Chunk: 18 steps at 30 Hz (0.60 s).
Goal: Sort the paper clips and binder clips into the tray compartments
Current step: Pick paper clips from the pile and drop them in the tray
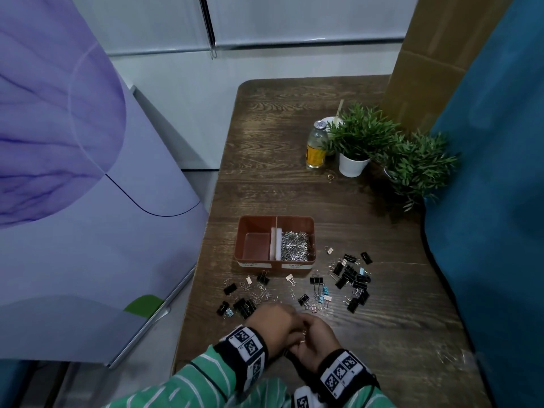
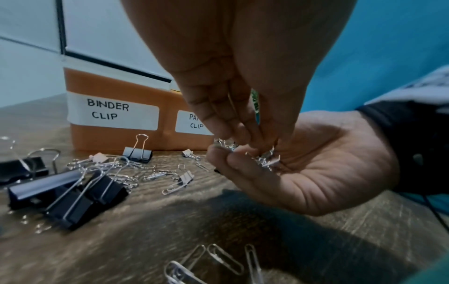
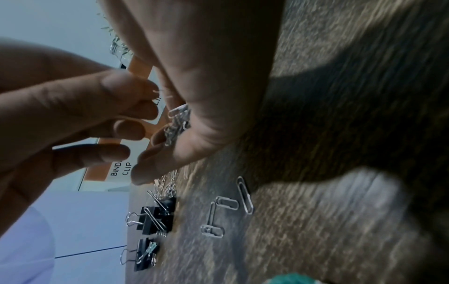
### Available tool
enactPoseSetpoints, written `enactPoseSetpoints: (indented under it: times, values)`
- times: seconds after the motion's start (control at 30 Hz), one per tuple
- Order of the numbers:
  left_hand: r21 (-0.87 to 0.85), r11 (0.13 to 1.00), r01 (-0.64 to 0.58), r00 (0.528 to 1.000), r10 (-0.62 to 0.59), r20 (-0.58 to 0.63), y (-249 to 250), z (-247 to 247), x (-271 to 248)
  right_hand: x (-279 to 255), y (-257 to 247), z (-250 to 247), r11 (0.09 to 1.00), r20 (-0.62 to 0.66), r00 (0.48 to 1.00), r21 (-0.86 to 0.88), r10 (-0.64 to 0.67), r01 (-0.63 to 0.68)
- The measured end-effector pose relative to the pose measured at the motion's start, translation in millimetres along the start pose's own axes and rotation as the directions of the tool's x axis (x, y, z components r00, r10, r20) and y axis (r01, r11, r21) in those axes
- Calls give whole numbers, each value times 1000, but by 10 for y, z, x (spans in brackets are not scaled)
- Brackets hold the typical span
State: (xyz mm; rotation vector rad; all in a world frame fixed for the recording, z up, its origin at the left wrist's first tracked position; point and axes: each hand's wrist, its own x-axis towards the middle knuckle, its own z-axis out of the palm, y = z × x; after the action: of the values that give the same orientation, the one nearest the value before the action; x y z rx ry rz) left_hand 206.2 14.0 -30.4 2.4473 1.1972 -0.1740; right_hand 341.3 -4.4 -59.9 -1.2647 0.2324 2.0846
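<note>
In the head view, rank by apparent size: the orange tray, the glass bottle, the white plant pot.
1. Orange tray, clearly largest.
2. Glass bottle and white plant pot: look alike in area, so unranked.

Dark wooden table (image 1: 294, 187) between lilac cabinet (image 1: 88, 231) and teal curtain (image 1: 494, 201).

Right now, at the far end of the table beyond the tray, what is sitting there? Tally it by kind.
Glass bottle: 1
Potted plants: 2
Small ring: 1
White dish, partly hidden behind a plant: 1
Total: 5
</note>
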Motion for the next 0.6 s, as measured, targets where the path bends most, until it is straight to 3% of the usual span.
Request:
enactPoseSetpoints:
  times: [0.1,0.17,0.23,0.3,0.37,0.43,0.6]
  values:
    - [-217,976,-33,991,3,-136,-29,-89,-72,21,-55,-38,1000,13,1000,19,-10,9]
    - [-392,919,45,962,-146,-232,-107,-140,-128,35,-105,-128,1000,14,1000,19,-20,20]
    - [-503,847,170,914,-326,-241,-210,-88,-201,27,-182,-250,1000,-12,999,1,-31,31]
    - [-463,837,292,897,-408,-172,-309,78,-309,1,-281,-411,998,-43,998,-43,-38,36]
    - [-323,868,378,911,-411,-36,-341,320,-459,-38,-362,-569,992,-66,997,-122,-29,21]
    - [-229,898,375,926,-376,40,-319,499,-606,-73,-373,-675,974,-108,994,-225,-2,-22]
    - [-256,888,382,924,-370,92,-289,701,-666,-133,-118,-713,884,-189,979,-441,79,-156]
